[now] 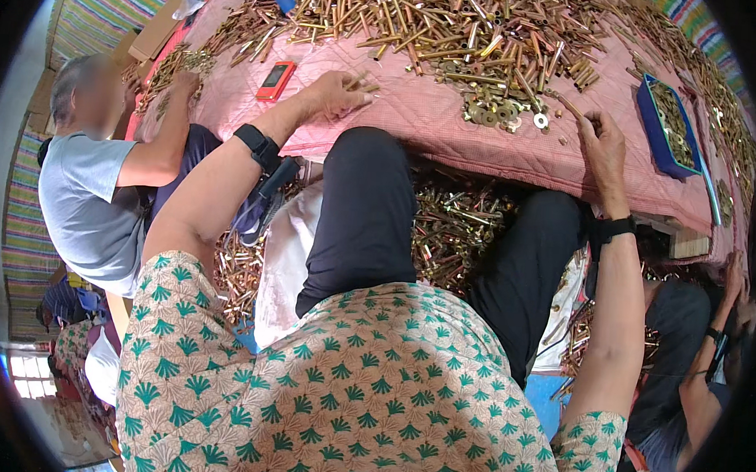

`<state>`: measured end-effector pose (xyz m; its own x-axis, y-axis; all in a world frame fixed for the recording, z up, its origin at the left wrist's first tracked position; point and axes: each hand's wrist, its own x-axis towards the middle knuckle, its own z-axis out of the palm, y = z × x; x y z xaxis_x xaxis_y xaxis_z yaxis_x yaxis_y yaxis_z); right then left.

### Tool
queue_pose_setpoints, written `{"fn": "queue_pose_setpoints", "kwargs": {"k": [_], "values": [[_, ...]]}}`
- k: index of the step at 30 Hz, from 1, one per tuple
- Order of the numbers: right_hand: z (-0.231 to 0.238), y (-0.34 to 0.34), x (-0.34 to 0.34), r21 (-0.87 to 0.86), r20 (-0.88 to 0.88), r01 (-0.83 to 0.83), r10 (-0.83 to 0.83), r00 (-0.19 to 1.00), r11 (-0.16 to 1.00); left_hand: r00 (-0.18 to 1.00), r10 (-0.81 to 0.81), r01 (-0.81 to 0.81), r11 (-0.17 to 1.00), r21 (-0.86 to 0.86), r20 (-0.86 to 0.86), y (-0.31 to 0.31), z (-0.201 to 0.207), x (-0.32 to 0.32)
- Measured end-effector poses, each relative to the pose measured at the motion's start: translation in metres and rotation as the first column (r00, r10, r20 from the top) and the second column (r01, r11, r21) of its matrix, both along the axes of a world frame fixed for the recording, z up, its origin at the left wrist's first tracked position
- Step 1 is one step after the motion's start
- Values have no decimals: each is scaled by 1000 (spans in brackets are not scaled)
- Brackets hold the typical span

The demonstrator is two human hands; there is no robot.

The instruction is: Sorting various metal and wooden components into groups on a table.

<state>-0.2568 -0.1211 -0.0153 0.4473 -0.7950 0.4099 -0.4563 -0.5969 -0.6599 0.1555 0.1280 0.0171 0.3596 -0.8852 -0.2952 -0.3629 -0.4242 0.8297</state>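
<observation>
My left hand (338, 97) is closed at the table's near edge, its fingers around brass-coloured bolts (364, 87) whose ends poke out past the fingertips. My right hand (602, 149) pinches one end of a long brass-coloured bolt (567, 102), which points away toward the pile. Between the hands, loose washers (488, 115) lie at the near edge of a big pile of similar bolts (454, 28). All of this rests on a pink quilted cloth (450, 121). Fine details of the held pieces are too small to make out.
A red device (275, 80) lies beyond my left forearm. At the right, a blue tray (670, 126) holds small metal parts. More bolts (458, 231) fill the space under the table. One person (98, 182) sits at the left; another person's arm (710, 369) shows at the right.
</observation>
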Motion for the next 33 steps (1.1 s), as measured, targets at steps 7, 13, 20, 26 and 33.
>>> {"fn": "queue_pose_setpoints", "kwargs": {"k": [7, 13, 20, 26, 33], "values": [[0, 1, 1, 9, -8, 8, -8, 1000, 1000, 882, -332, 308, 943, 124, 333, -72, 14, -57], [-1, 0, 2, -68, -19, -2, 1, 1000, 998, 990, -135, 127, 979, -160, -46, -97, 27, -84], [3, 2, 3, -6, -14, 23, -23, 1000, 1000, 913, -140, 217, 962, -165, 383, -127, -4, -102], [3, 3, 1, -50, -22, 28, -29, 999, 998, 748, -179, 253, 967, -25, 639, -140, 4, -106], [6, 6, -2, -56, -17, 34, -35, 999, 998, 996, 15, 11, 956, -294, 85, -117, 42, -66]]}}
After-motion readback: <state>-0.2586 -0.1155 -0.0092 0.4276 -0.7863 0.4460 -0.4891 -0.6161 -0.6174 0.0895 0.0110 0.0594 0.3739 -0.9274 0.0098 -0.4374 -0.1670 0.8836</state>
